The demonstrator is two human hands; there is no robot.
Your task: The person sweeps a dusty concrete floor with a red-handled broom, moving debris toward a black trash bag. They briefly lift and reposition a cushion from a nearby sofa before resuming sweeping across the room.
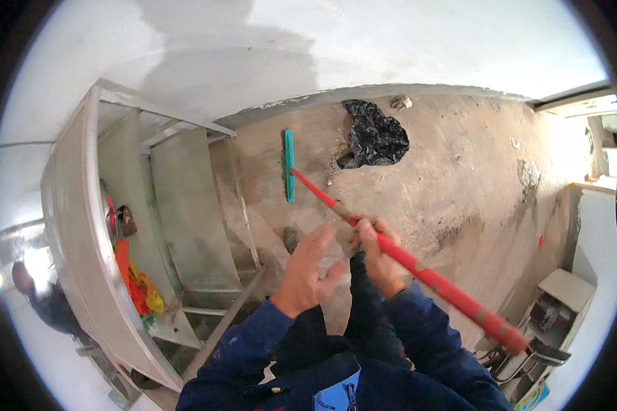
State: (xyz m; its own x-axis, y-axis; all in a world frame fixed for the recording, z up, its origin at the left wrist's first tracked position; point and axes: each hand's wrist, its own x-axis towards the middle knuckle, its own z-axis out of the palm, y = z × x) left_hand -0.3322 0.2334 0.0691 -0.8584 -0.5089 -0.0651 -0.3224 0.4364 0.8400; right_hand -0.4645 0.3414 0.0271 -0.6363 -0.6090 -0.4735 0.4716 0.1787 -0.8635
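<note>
A push broom with a teal head point(290, 164) rests on the dirty floor, its red handle point(442, 285) slanting up and back past my right side. My right hand point(376, 251) is closed around the handle at about its middle. Just left of it, my left hand point(311, 275) is off the handle, with fingers apart and nothing in it. To the right of the broom head lies a crumpled black plastic bag point(375, 136). The bristles beneath the head are hard to make out.
A shelving unit point(193, 205) with orange and yellow bags point(141, 285) stands on the left. Near the wall lies a small pale lump point(401, 103). A small cabinet point(565, 290) is at the lower right, below a bright opening point(596, 144). A person point(46, 298) shows at far left.
</note>
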